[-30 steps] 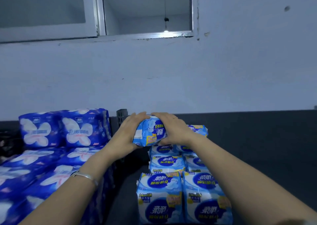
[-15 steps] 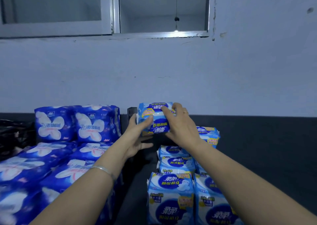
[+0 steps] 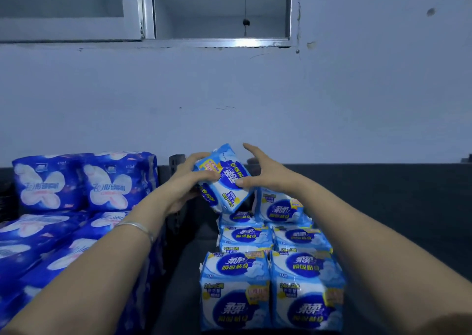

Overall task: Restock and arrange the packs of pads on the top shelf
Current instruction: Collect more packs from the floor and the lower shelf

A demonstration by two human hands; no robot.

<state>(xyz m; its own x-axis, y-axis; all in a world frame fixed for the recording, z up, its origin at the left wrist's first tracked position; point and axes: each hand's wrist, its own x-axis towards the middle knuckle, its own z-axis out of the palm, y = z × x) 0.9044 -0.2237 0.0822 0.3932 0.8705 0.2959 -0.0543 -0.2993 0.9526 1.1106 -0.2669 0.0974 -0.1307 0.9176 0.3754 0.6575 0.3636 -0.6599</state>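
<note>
I hold a light-blue and white pack of pads tilted in the air above the back of a stack. My left hand grips its left side with thumb on the front. My right hand touches its right side with thumb and lower fingers while the upper fingers are spread. Below stand two columns of matching light-blue packs on the dark top shelf. The back of the left column, under the held pack, is hidden.
Large dark-blue packs with a butterfly print are stacked on the left. A dark gap separates them from the light-blue stack. A pale wall with a window rises behind the shelf. Bare dark shelf lies to the right.
The pack has been turned from level to tilted, its label now sideways. My right hand's upper fingers have lifted off it. The view has shifted slightly.
</note>
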